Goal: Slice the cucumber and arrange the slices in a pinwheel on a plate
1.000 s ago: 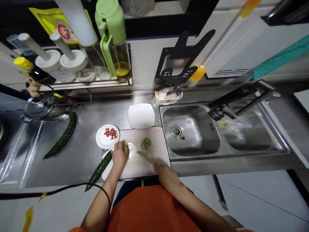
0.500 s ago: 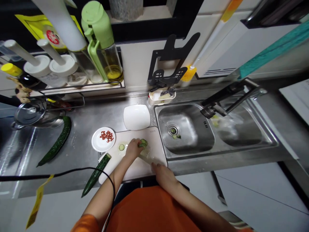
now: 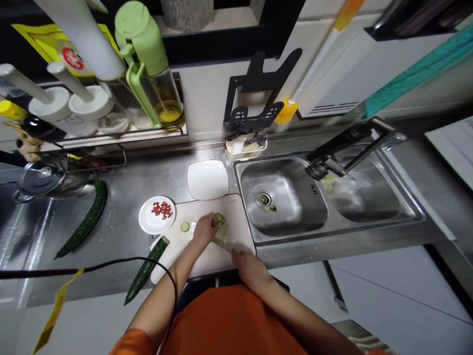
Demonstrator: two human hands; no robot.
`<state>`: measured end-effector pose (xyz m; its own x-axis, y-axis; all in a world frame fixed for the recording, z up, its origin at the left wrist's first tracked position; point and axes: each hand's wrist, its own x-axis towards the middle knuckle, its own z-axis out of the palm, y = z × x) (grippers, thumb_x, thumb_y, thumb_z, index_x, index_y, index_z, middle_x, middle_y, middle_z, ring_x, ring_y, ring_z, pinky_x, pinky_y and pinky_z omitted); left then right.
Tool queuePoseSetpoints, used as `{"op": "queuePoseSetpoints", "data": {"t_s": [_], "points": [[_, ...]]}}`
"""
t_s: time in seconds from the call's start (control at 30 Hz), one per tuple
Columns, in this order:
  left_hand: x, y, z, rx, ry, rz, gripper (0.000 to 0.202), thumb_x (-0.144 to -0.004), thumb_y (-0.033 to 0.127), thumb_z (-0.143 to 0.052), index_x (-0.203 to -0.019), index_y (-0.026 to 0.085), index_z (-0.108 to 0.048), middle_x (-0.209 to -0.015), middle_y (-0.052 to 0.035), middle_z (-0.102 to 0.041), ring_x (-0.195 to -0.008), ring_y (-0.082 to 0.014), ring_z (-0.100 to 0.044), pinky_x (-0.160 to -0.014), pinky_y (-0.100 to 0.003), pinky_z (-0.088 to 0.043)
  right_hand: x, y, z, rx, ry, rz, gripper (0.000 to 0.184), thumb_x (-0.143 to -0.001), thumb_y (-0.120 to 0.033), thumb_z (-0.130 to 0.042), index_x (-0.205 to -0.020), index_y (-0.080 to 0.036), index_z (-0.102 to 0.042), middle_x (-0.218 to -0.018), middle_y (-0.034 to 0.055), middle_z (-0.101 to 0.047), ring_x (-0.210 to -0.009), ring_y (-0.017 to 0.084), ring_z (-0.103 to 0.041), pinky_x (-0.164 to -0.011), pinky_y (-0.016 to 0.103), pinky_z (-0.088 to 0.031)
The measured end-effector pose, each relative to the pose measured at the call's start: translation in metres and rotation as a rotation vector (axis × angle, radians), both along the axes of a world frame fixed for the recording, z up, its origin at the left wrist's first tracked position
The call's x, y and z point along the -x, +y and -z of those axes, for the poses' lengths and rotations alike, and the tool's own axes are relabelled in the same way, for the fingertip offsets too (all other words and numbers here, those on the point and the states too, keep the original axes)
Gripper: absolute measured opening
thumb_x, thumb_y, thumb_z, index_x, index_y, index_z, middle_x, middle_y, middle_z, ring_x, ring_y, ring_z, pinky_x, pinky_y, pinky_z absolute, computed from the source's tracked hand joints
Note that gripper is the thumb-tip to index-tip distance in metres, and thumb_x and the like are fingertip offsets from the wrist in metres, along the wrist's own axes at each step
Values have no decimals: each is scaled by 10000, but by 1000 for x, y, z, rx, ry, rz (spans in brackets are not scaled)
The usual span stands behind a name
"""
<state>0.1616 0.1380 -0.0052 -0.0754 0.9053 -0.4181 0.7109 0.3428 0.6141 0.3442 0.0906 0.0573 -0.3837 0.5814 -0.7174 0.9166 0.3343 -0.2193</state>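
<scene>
My left hand [image 3: 204,230] rests on the white cutting board [image 3: 207,256] with its fingers curled against a small pile of cucumber slices [image 3: 220,219]. My right hand [image 3: 248,265] grips the handle of a knife [image 3: 224,244] whose blade lies on the board just right of the left hand. One loose slice [image 3: 185,227] lies on the board to the left. A half cucumber with a cut end [image 3: 146,269] lies across the board's left corner, untouched.
A small white plate of red bits [image 3: 152,224] and an empty white dish [image 3: 207,179] sit behind the board. A whole cucumber [image 3: 83,227] lies on the steel counter at left. The sink [image 3: 284,197] is right of the board. A black cable [image 3: 92,266] crosses the front edge.
My left hand let go of the half cucumber and moved right to the pile of slices. The knife stayed low on the board. The view shifted slightly.
</scene>
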Motion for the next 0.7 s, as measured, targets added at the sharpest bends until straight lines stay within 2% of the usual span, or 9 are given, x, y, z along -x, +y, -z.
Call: {"op": "queuePoseSetpoints", "data": {"t_s": [0.17, 0.3, 0.43, 0.57, 0.7], "points": [[4, -4, -2, -83, -44, -24, 48, -698, 167, -605, -656, 185, -591, -691, 9, -589, -655, -111, -508, -608, -224, -343, -1, 1, 2, 15, 12, -4, 423, -827, 6, -328, -1126, -188, -556, -968, 96, -667, -889, 222, -664, -661, 254, -454], [17, -13, -4, -87, -152, -142, 13, -719, 197, -575, -712, 194, -585, -659, 40, -562, -608, -88, -486, -590, -200, -355, -3, 2, 1, 16, 37, -3, 444, -801, 23, -326, -1118, -186, -556, -946, 92, -668, -878, 224, -664, -631, 250, -433], [37, -26, -2, -121, -223, -263, 118, -767, 296, -549, -739, 193, -599, -620, 46, -528, -582, -82, -458, -572, -189, -358, -4, 4, 2, 42, 45, 6, 458, -775, 31, -337, -1113, -184, -559, -949, 90, -668, -883, 220, -659, -643, 252, -416], [52, -41, 4, -90, -241, -326, 236, -779, 389, -548, -805, 191, -672, -631, 27, -576, -589, -93, -481, -578, -197, -376, -5, 8, -1, 82, 49, 15, 474, -742, 30, -355, -1111, -191, -556, -956, 84, -666, -888, 208, -651, -654, 250, -402], [58, -54, 10, -18, -302, -342, 243, -736, 374, -594, -861, 198, -706, -687, 13, -644, -626, -105, -542, -610, -204, -405, -6, 11, -8, 115, 28, 26, 466, -748, 18, -348, -1110, -191, -553, -988, 94, -664, -909, 215, -641, -664, 262, -394]]}}
